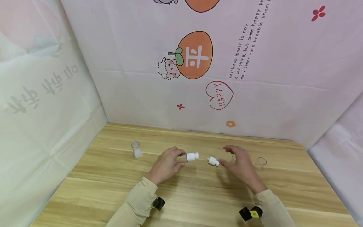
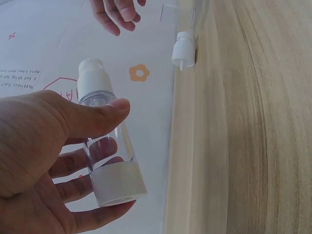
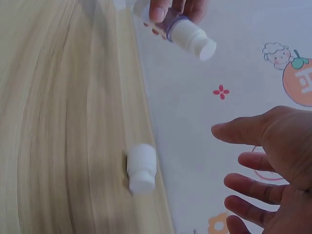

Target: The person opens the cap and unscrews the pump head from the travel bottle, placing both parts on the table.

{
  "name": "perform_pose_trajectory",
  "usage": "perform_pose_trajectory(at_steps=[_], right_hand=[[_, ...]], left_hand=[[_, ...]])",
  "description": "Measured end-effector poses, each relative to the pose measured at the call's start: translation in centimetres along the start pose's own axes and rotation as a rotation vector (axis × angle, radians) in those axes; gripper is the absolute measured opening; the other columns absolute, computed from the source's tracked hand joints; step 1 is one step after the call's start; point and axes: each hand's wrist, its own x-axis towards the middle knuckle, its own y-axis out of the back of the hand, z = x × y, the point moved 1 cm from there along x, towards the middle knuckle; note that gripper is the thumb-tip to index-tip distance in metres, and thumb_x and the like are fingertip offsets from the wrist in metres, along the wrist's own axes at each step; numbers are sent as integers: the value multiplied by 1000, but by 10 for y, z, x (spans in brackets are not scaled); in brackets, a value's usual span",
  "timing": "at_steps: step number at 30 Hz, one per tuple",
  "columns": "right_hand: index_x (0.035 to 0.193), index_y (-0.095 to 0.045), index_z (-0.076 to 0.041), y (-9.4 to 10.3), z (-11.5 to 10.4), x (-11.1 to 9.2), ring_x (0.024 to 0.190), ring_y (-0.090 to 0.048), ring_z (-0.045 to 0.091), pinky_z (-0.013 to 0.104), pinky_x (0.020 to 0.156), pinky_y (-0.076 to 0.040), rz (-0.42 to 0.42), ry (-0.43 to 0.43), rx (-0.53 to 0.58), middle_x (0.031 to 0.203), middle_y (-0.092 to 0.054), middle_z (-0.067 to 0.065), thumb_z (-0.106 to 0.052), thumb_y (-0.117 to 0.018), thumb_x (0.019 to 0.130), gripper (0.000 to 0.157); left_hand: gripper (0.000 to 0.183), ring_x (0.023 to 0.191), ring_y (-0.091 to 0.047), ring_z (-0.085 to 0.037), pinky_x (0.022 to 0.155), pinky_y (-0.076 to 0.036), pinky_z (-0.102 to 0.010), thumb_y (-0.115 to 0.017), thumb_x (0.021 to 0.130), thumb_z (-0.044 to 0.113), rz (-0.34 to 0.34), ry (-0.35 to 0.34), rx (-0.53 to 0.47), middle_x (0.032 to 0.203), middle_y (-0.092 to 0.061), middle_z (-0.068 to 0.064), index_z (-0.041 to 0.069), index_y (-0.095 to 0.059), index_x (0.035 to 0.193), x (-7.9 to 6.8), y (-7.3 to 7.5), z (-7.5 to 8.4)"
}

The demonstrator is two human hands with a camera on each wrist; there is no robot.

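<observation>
My left hand grips a clear bottle with a white base, thumb on one side and fingers round the other. A white pump top sits on the bottle's mouth, and the bottle tilts toward the right. On the table between the hands lies a loose white pump head, its thin stem pointing left. My right hand hovers just beside that pump head, fingers spread and nothing held; the right wrist view shows a gap between the fingers and the pump head.
A second clear bottle with a white bottom and no pump top stands at the left of the wooden table. Clear, thin-walled caps stand behind and right of the right hand. A printed cloth hangs along the table's back edge.
</observation>
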Motion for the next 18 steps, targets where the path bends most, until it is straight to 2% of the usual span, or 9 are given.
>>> perform_pose_trajectory(at_steps=[9,15,18], right_hand=[[128,-64,-6,-12,-28,1,104,-63,31,49,83,-53,-95,-1,154,114,-67,7,-24,-83,87,49],[130,-62,-5,-25,-41,1,98,-65,33,47,79,-57,-133,19,227,112,-68,11,-22,-81,89,49],[131,-62,-6,-30,-45,2,95,-67,28,41,77,-58,-154,-2,246,111,-69,12,-26,-80,90,49]], left_hand=[[36,91,-66,-21,77,-56,-36,-85,84,15,11,-24,69,105,-70,-7,4,-72,116,3,0,5],[37,90,-64,-18,76,-55,-33,-85,84,18,3,-28,116,106,-69,-4,8,-72,116,6,0,11],[36,91,-64,-18,76,-55,-33,-86,84,18,7,-54,148,106,-69,-3,9,-71,116,7,1,14]])
